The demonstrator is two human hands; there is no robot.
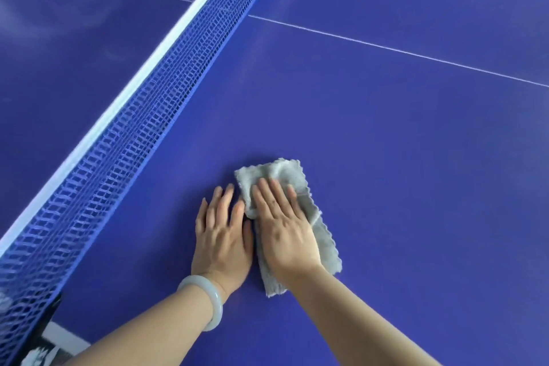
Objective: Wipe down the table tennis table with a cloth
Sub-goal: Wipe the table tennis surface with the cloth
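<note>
Grey, nubby cloth point(286, 175) lies folded into a long strip under my right hand point(285, 232), low in view toward six o'clock, flat on the blue desk point(401, 157). That hand is spread flat, fingers straight, pressing the cloth down and not gripping it. I judge the cloth light, soft and limp. It would bunch if pushed from one corner, so the palm belongs over its middle, with the free end at twelve o'clock leading. The desk top looks hard, smooth and slick, so the cloth should glide easily.

My left hand point(222, 235) rests just beside it at nine o'clock, also flat with straight fingers, holding nothing. Its thumb is right against the cloth's edge, and a pale bangle point(205, 303) sits on the wrist.

Outward, the blue net point(124, 140) runs from seven o'clock up to twelve and blocks strokes to the left. Its mesh could snag the cloth. Open room lies from one to four o'clock, across the white centre line point(386, 46).
</note>
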